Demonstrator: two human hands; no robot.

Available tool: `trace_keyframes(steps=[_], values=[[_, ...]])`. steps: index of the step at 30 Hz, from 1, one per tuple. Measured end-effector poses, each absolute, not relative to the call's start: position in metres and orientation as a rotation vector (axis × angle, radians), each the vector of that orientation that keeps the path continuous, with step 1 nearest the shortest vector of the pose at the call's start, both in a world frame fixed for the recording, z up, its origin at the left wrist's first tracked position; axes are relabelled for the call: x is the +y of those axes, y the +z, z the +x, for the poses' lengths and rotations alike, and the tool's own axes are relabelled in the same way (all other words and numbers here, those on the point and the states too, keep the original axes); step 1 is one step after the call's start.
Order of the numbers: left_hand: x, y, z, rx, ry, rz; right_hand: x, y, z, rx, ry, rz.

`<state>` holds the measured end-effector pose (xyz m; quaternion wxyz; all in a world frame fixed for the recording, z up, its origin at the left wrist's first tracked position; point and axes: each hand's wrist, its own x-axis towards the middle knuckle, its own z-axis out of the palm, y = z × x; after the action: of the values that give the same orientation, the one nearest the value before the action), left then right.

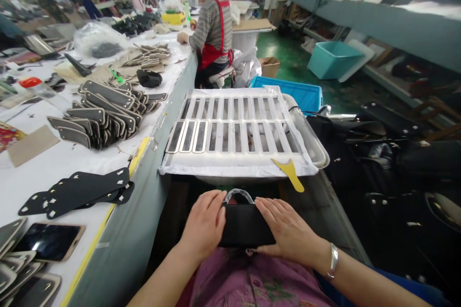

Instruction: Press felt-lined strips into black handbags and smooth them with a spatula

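A black handbag (245,225) rests at my lap, its curved handle (238,195) wrapped in clear plastic and standing up at the far edge. My left hand (206,218) presses on the bag's left end with its fingers together. At the right end my right hand (284,223) grips the bag, fingers laid over the top and thumb along the near side. Just beyond the bag sits a white slotted frame (230,159) on a metal tray. Three grey pieces with pale rims (187,136) lie in its left slots. A yellow scraper-like tool (292,176) lies on its near right corner.
On the left worktable are a heap of grey rimmed pieces (97,112), black straps (82,189) and a phone (50,241). A co-worker in a red apron (218,33) sits farther along. Blue (288,93) and teal bins (331,60) stand beyond; dark bags (396,172) are piled right.
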<state>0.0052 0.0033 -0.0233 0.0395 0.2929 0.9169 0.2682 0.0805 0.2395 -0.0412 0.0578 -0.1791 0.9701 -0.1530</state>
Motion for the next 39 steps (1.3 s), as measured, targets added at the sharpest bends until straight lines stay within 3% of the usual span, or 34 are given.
trace_keyframes(steps=[6, 9, 15, 22, 26, 29, 34, 39], values=[[0.058, -0.034, 0.017, 2.78, 0.222, 1.06, 0.243, -0.029, 0.078, 2.9, -0.549, -0.522], [0.054, -0.033, 0.019, 2.79, 0.18, 1.053, 0.241, -0.024, 0.075, 2.869, -0.596, -0.439], [0.054, -0.029, 0.024, 2.796, 0.151, 1.054, 0.227, -0.028, 0.078, 3.006, -0.287, -0.12], [0.051, -0.031, 0.027, 2.8, 0.218, 1.122, 0.233, -0.014, 0.077, 2.93, -0.367, -0.13], [0.014, -0.032, 0.013, 2.908, 0.678, 0.966, 0.233, 0.029, 0.054, 3.062, -0.598, -0.151], [-0.016, -0.038, 0.003, 2.943, 1.159, 0.613, 0.214, 0.025, 0.044, 3.301, -0.588, -0.133], [-0.037, -0.06, 0.009, 2.787, 1.41, 0.332, 0.186, -0.027, 0.039, 3.048, -0.583, -0.215], [-0.065, -0.074, 0.018, 2.581, 1.735, -0.019, 0.154, -0.004, 0.027, 3.172, -0.778, -0.227]])
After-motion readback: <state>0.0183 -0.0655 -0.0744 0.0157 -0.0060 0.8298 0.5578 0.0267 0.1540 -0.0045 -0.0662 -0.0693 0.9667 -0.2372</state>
